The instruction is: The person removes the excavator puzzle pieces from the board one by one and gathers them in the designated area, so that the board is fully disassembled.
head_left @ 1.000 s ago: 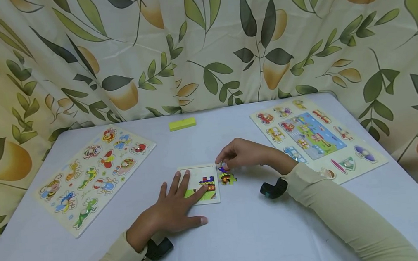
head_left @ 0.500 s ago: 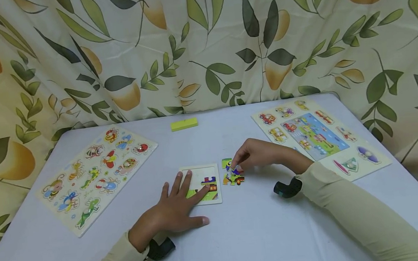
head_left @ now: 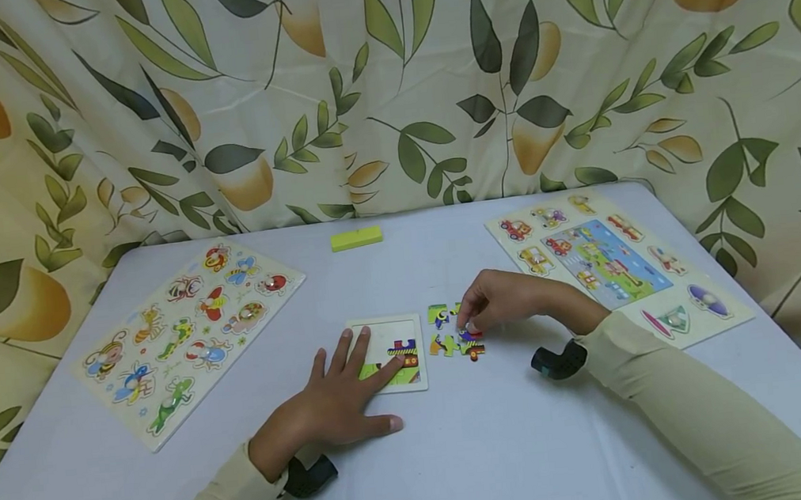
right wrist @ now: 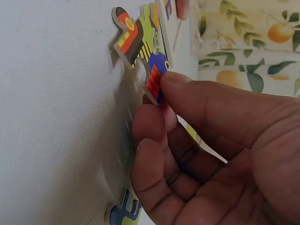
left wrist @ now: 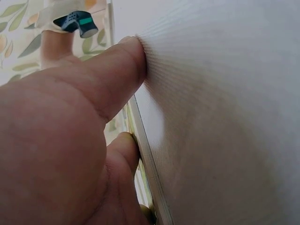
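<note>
Because the puzzle frame (head_left: 422, 359) was only partly filled, its bare recess was visible. The left hand (head_left: 331, 403) was found laid across it with fingers spread wide, presumably so that sliding would be prevented; its thumb was rested on the white cloth (head_left: 461, 451) outside the rim. By the right hand (head_left: 498, 299) a puzzle piece (right wrist: 154, 79) was pinched near its edge, whereby most of its picture was left uncovered. Loose pieces (head_left: 448, 345) were grouped just beside the frame, apparently for easy reach.
</note>
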`<action>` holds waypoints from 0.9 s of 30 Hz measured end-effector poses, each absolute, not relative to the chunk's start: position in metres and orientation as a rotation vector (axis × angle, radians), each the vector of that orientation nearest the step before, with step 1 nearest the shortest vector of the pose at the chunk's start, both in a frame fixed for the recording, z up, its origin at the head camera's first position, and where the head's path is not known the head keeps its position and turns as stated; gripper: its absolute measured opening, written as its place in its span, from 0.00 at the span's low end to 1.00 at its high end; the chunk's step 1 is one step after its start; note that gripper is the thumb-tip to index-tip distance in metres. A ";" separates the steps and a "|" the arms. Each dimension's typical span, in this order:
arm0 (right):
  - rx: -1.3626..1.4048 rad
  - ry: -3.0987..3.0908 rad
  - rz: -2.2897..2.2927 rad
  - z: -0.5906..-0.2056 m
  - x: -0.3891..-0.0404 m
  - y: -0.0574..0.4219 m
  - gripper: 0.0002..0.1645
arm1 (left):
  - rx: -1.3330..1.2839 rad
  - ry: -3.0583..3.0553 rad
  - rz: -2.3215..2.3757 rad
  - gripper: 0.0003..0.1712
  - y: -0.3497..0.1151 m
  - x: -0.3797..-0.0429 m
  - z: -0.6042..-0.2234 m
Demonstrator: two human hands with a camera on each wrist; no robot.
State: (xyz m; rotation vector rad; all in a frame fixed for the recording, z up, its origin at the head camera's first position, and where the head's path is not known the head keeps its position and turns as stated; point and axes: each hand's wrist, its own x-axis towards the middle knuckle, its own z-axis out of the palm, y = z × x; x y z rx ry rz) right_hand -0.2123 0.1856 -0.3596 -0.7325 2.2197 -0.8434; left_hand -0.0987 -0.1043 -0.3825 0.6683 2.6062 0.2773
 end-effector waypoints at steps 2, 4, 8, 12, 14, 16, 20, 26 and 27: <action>-0.731 2.231 -0.820 -0.360 -0.212 0.186 0.09 | 0.670 2.605 0.282 0.45 -0.104 -0.099 -0.383; -0.727 2.239 -0.801 -0.359 -0.212 0.186 0.09 | 0.670 2.605 0.283 0.45 -0.104 -0.099 -0.384; -0.721 2.250 -0.773 -0.359 -0.212 0.185 0.09 | 0.661 2.610 0.275 0.46 -0.104 -0.099 -0.385; -0.754 2.273 -0.740 -0.357 -0.212 0.185 0.09 | 0.646 2.612 0.279 0.46 -0.104 -0.099 -0.385; -0.767 2.298 -0.719 -0.356 -0.211 0.185 0.09 | 0.642 2.613 0.284 0.46 -0.104 -0.098 -0.384; -0.780 2.326 -0.704 -0.356 -0.211 0.185 0.08 | 0.643 2.616 0.281 0.46 -0.103 -0.098 -0.383; -0.774 2.356 -0.715 -0.355 -0.211 0.186 0.06 | 0.644 2.619 0.267 0.46 -0.103 -0.098 -0.383; -0.788 2.360 -0.769 -0.354 -0.210 0.184 0.08 | 0.650 2.623 0.255 0.46 -0.103 -0.098 -0.382; -0.797 2.360 -0.779 -0.354 -0.210 0.183 0.08 | 0.650 2.624 0.256 0.46 -0.103 -0.098 -0.383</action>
